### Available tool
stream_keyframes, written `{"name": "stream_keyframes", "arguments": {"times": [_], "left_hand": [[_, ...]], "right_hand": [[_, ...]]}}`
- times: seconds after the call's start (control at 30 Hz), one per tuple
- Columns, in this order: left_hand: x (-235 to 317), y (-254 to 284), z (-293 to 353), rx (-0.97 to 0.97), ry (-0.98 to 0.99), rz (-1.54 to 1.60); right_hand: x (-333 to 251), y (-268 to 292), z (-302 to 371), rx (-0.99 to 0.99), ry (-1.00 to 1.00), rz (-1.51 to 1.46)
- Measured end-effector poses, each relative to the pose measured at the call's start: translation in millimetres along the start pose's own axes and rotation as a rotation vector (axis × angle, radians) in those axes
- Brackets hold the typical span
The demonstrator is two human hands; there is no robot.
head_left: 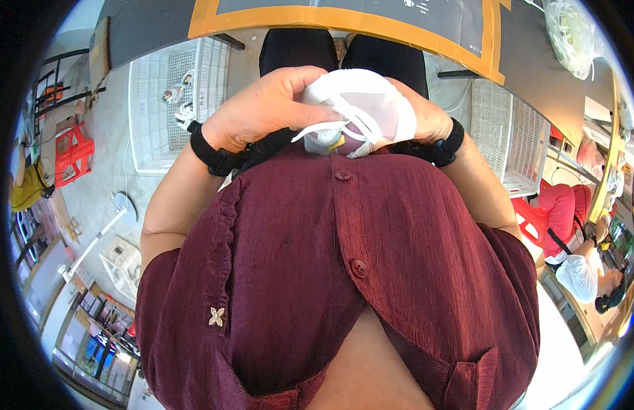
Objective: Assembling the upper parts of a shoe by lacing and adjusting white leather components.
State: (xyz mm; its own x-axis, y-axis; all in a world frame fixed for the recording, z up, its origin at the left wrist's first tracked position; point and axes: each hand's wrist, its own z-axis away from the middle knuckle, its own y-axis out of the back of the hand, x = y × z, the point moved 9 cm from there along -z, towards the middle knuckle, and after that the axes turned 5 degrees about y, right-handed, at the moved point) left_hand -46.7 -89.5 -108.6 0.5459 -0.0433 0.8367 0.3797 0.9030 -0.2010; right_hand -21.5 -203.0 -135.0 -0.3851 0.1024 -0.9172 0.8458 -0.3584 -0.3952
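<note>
Just in front of my chest I hold a white rounded piece [397, 113] with a pale see-through mesh panel and narrow white straps. It looks like a shoe, but its kind is not certain. My left hand [279, 102] grips its left side, with the thumb lying over a strap and the fingers behind. One loose strap end sticks out below that thumb. A small yellow part [338, 143] shows at the lower edge of the piece. My right hand [426, 116] cups the right side from behind; the piece hides most of its fingers.
A grey table with an orange-yellow edge [399, 42] runs ahead of me. White plastic crates [142, 113] stand left and right; the left one holds several small items [185, 109]. A clear bag [570, 34] lies on the table's right. At far right sits a person [578, 273].
</note>
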Motion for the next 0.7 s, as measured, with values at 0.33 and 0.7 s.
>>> {"name": "stream_keyframes", "arguments": {"times": [0.33, 0.7], "left_hand": [[-3, -7, 4, -0.048, 0.045, -0.084], [-6, -8, 0, -0.128, -0.022, 0.018]], "right_hand": [[-13, -9, 2, -0.02, -0.041, 0.133], [-26, -19, -2, -0.03, 0.063, 0.26]]}}
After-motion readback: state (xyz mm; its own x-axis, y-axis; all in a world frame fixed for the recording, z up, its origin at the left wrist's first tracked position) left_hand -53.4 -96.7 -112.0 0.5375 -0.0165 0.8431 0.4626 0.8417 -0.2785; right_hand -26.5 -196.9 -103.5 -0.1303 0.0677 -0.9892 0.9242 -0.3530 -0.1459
